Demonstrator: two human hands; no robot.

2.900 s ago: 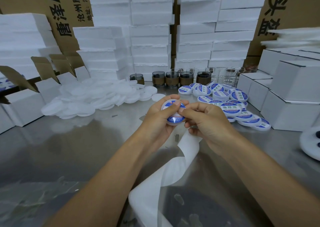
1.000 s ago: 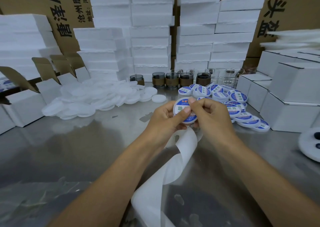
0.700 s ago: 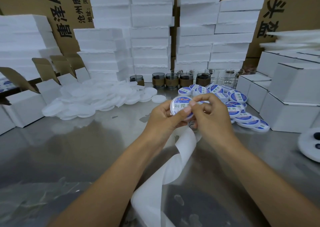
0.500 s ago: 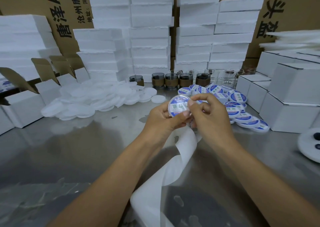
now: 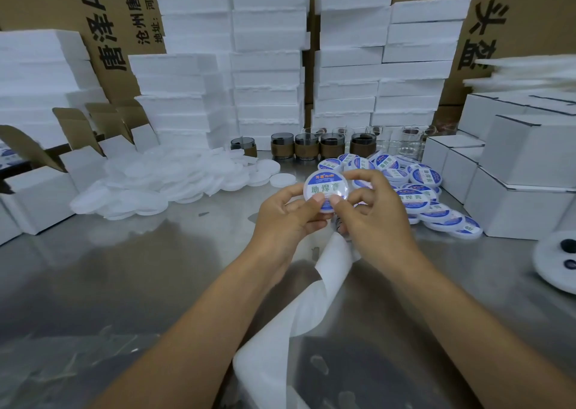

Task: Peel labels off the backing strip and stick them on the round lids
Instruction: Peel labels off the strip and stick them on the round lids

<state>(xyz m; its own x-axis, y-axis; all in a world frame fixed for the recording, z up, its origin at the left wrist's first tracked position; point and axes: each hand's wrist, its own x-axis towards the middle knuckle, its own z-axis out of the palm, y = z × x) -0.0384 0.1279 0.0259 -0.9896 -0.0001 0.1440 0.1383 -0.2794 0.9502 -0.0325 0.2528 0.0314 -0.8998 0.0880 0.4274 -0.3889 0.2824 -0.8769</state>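
Observation:
A round white lid (image 5: 326, 192) with a blue and white label stuck on its face is held up above the steel table, face toward me. My left hand (image 5: 286, 218) grips its left and lower edge. My right hand (image 5: 374, 212) grips its right edge, both thumbs pressing on the label's lower part. The white backing strip (image 5: 314, 302) hangs from under my right hand and curls down toward me. A heap of plain white lids (image 5: 156, 184) lies at the left. Labelled lids (image 5: 427, 190) are piled at the right.
Stacks of white foam blocks (image 5: 268, 65) and cardboard cartons (image 5: 103, 19) form a wall at the back. A row of small jars (image 5: 332, 146) stands in front of them. White boxes (image 5: 523, 171) crowd the right side, open cartons (image 5: 37, 187) the left.
The lid has been turned from tilted to face-on and lifted slightly. Both thumbs have shifted down to its lower edge.

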